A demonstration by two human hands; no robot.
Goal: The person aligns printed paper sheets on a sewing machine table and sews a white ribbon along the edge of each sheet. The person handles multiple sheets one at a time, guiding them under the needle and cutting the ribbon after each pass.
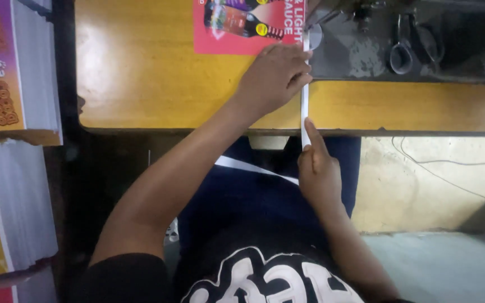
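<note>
I'm seeing the left hand [273,76] lying flat, fingers pressing a white strip [305,106] onto the yellow table [141,73]. Right hand [318,168], at 6 o'clock, is pinching the strip's lower end.

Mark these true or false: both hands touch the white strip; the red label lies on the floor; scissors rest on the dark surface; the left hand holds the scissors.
1. Both hands touch the white strip. True: left hand presses on it, right hand holds its near end.
2. The red label lies on the floor. False: it lies on the yellow table.
3. Scissors rest on the dark surface. True.
4. The left hand holds the scissors. False: they lie untouched.
</note>
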